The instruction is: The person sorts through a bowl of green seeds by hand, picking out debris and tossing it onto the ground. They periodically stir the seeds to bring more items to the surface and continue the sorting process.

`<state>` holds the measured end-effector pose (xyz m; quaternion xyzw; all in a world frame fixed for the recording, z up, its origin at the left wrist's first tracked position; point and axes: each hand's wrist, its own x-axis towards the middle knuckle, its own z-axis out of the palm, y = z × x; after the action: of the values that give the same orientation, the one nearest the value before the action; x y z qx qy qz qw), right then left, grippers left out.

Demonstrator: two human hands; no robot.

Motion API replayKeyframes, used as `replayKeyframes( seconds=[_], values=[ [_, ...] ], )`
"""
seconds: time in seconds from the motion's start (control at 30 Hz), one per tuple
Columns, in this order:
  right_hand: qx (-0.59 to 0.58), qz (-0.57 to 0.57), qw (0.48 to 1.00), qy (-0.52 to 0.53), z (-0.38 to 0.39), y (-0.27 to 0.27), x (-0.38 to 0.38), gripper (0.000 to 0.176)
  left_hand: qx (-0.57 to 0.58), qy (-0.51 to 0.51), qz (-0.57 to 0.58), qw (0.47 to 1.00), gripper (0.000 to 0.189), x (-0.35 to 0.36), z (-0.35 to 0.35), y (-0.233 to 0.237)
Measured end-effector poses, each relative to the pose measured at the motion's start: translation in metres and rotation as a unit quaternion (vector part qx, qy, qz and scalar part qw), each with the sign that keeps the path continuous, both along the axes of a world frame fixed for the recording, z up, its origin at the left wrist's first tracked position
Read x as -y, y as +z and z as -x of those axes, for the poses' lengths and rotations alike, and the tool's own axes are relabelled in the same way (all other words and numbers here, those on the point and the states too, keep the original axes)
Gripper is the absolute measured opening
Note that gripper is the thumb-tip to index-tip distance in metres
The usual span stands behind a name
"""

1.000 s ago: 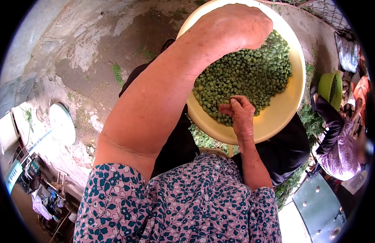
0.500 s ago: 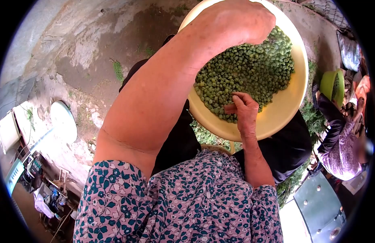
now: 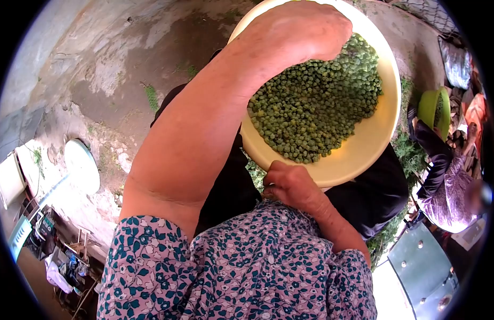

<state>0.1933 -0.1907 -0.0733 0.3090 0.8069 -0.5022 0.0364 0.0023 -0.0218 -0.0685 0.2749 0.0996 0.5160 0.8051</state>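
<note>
A wide pale-yellow basin rests on my lap, tilted in this view. A thick layer of small round green berry-like pieces covers much of its inside. My left hand reaches across the far part of the basin, curled closed over the pieces, its fingertips hidden beneath it. At the near rim, my right hand is closed with bent fingers, just outside the basin and in front of my shirt. What either hand holds is hidden.
To the right, another person in a purple patterned top sits beside a green basin. A grey-green panel lies at lower right. On the left are a round white-topped stool and cluttered household items. Weeds grow around the concrete ground.
My right hand has drawn back from the pieces inside the basin to its near rim, and its fingers have curled in. My left hand and the basin have shifted slightly left in view.
</note>
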Motion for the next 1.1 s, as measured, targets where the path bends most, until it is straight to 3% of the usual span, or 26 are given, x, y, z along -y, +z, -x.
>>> replayKeyframes(
  seconds=[0.07,0.17,0.2,0.27,0.3,0.37,0.4,0.43,0.47,0.53,0.6,0.63,0.67,0.73,0.8,0.87,0.93,1.03,1.1],
  values=[
    [0.008,-0.020,0.999,0.026,0.000,0.002,0.005,0.018,-0.080,0.095,0.027,0.992,0.015,0.014,0.003,0.012],
    [0.006,-0.050,0.999,0.013,-0.009,-0.004,-0.004,0.020,-0.099,0.031,0.026,0.994,0.012,0.003,0.000,0.011],
    [0.004,-0.019,0.997,-0.076,-0.013,-0.009,-0.013,0.021,-0.097,0.029,0.024,0.995,0.012,-0.001,0.000,0.009],
    [0.022,0.002,0.977,-0.212,-0.026,-0.025,-0.034,0.023,-0.237,0.006,-0.168,0.957,0.007,-0.008,0.000,0.005],
    [0.044,-0.007,0.964,-0.260,-0.035,-0.037,-0.046,0.024,-0.235,0.005,-0.170,0.957,0.007,-0.006,0.001,0.012],
    [0.096,-0.149,0.931,-0.318,-0.060,-0.067,-0.066,0.027,-0.391,0.068,-0.255,0.882,0.004,0.002,0.004,0.032],
    [0.149,-0.183,0.904,-0.357,-0.075,-0.082,-0.075,0.027,-0.388,0.068,-0.257,0.882,0.004,-0.001,0.005,0.029],
    [0.201,-0.215,0.871,-0.393,-0.090,-0.094,-0.081,0.029,-0.332,0.024,-0.201,0.921,0.004,-0.004,0.005,0.024],
    [0.202,-0.216,0.870,-0.394,-0.103,-0.103,-0.085,0.029,-0.274,-0.020,-0.144,0.951,0.004,-0.006,0.004,0.021],
    [0.323,-0.185,0.814,-0.447,-0.121,-0.119,-0.087,0.032,-0.271,-0.007,-0.147,0.951,0.005,-0.003,0.002,0.023],
    [0.331,-0.237,0.821,-0.400,-0.116,-0.140,-0.079,0.034,-0.267,0.006,-0.152,0.952,0.006,-0.004,0.002,0.020],
    [0.338,-0.288,0.825,-0.350,-0.111,-0.149,-0.074,0.037,-0.144,-0.037,-0.096,0.984,0.008,-0.007,0.001,0.013],
    [0.398,-0.236,0.831,-0.309,-0.095,-0.146,-0.072,0.043,-0.019,-0.080,-0.038,0.996,0.010,-0.007,0.000,0.009],
    [0.360,-0.174,0.855,-0.332,-0.067,-0.140,-0.067,0.049,-0.036,-0.080,-0.025,0.996,0.011,-0.005,-0.001,0.015],
    [0.332,-0.185,0.863,-0.334,-0.047,-0.141,-0.057,0.052,-0.052,-0.080,-0.013,0.995,0.012,-0.005,-0.001,0.014],
    [0.301,-0.192,0.872,-0.334,-0.033,-0.139,-0.055,0.055,0.065,-0.118,0.020,0.991,0.013,-0.006,0.000,0.009],
    [0.243,-0.102,0.918,-0.296,-0.027,-0.128,-0.056,0.055,0.038,-0.113,0.010,0.993,0.013,-0.006,-0.002,0.009],
    [0.181,-0.078,0.956,-0.218,-0.017,-0.106,-0.041,0.052,-0.043,-0.089,-0.050,0.994,0.014,-0.006,-0.003,0.007],
    [0.148,-0.070,0.959,-0.230,-0.016,-0.091,-0.034,0.048,-0.095,-0.069,-0.099,0.988,0.014,-0.003,-0.004,0.016]
  ],
)
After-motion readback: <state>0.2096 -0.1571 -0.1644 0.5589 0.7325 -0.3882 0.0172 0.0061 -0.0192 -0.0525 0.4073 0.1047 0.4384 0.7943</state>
